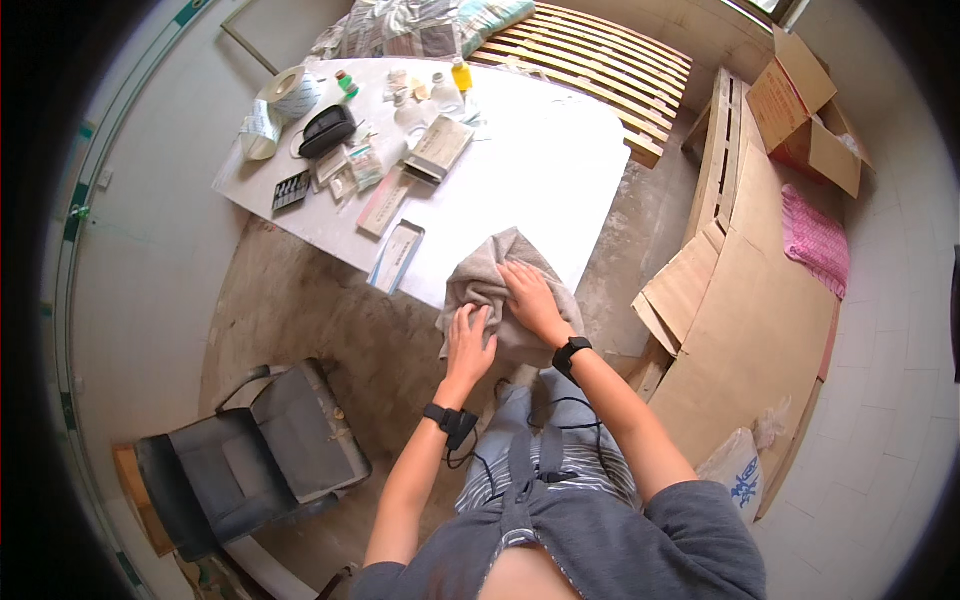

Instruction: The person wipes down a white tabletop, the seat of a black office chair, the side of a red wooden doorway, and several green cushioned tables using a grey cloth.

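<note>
A crumpled grey-brown cloth (480,262) lies at the near corner of the white table (555,172), part of it hanging over the edge. Both my hands rest on it. My left hand (469,346) is on its near left part, fingers spread and slightly bent. My right hand (531,296) lies flatter across its upper right part. Whether either one pinches the fabric is hard to tell. Left of the cloth, close to the table edge, is a narrow flat box (397,255). Each wrist wears a black strap.
Boxes (439,146), a black case (328,130), bottles (447,96) and a paper roll (287,84) crowd the table's far left. A grey office chair (300,435) stands at lower left. Cardboard (757,300) covers a low platform on the right; a slatted wooden frame (592,56) lies beyond the table.
</note>
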`<state>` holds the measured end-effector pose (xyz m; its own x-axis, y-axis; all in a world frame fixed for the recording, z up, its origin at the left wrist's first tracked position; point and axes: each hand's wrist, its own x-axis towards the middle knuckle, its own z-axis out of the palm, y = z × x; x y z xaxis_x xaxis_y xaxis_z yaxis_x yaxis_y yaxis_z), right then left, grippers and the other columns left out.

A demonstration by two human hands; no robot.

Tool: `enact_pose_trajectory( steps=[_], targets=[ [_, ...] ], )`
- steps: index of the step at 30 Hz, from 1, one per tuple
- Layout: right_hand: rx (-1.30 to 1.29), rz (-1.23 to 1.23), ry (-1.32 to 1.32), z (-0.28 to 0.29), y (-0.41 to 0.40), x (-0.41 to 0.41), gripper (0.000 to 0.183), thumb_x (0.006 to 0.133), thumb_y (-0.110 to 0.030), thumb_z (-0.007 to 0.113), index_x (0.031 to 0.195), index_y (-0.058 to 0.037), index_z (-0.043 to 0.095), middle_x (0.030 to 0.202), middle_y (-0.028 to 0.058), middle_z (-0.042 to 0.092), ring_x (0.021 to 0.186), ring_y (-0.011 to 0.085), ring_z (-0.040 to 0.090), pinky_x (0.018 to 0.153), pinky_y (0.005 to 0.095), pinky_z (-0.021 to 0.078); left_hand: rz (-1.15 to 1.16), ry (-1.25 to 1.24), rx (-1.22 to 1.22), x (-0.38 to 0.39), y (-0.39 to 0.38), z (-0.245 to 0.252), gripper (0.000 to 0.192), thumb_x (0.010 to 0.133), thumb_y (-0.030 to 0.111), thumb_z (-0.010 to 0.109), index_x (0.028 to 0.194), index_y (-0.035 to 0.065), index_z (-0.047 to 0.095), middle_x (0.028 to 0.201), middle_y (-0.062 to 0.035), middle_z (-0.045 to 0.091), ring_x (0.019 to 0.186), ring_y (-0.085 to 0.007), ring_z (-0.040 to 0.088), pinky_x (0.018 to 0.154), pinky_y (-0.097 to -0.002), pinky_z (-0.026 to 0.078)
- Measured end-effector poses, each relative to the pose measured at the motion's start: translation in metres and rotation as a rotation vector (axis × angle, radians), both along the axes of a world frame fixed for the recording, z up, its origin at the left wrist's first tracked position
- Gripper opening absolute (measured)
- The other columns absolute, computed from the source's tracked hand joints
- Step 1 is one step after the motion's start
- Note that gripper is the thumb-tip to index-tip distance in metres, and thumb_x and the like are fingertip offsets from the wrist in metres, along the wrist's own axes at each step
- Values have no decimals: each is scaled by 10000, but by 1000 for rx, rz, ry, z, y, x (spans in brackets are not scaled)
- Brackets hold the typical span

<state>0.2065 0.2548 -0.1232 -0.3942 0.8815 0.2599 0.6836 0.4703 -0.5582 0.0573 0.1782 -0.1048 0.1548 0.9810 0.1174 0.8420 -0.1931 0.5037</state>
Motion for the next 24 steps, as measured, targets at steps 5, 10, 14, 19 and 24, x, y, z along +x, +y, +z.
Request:
enact_pose_trajectory(
  steps=[5,10,14,19,24],
  targets=[
    [18,14,60,1,23,27,584,663,-51,599,1209,-84,395,1201,130,448,1129,272,404,973,384,291,1,31,-45,31,15,-4,569,685,110,608,1214,70,402,1211,-175,308,1122,-357,316,928,-425,284],
    [84,-47,62,-4,69,82,552,641,-33,592,1169,-80,438,1158,123,484,1086,274,445,948,384,327,-94,66,-72,89,58,0,635,672,109,597,1251,47,343,1273,-185,253,1167,-373,267,964,-427,255],
    [168,-222,81,-14,120,143,469,639,34,514,1098,-58,492,1109,133,506,1036,286,469,895,369,361,-239,25,-31,140,130,-11,654,666,110,593,1259,49,325,1308,-183,227,1189,-374,242,968,-435,248],
    [-77,-451,222,-21,159,218,395,654,49,473,1047,6,489,955,203,527,902,372,497,793,401,401,-422,58,128,202,217,-12,575,662,37,536,1215,92,389,1279,-153,315,1114,-338,360,910,-431,318],
    [169,-525,153,18,177,245,482,623,25,535,1101,-16,482,1073,162,512,1009,331,470,865,378,371,-241,-2,264,234,239,7,515,706,13,464,1204,138,416,1219,-124,387,868,-269,502,760,-343,419]
  ],
)
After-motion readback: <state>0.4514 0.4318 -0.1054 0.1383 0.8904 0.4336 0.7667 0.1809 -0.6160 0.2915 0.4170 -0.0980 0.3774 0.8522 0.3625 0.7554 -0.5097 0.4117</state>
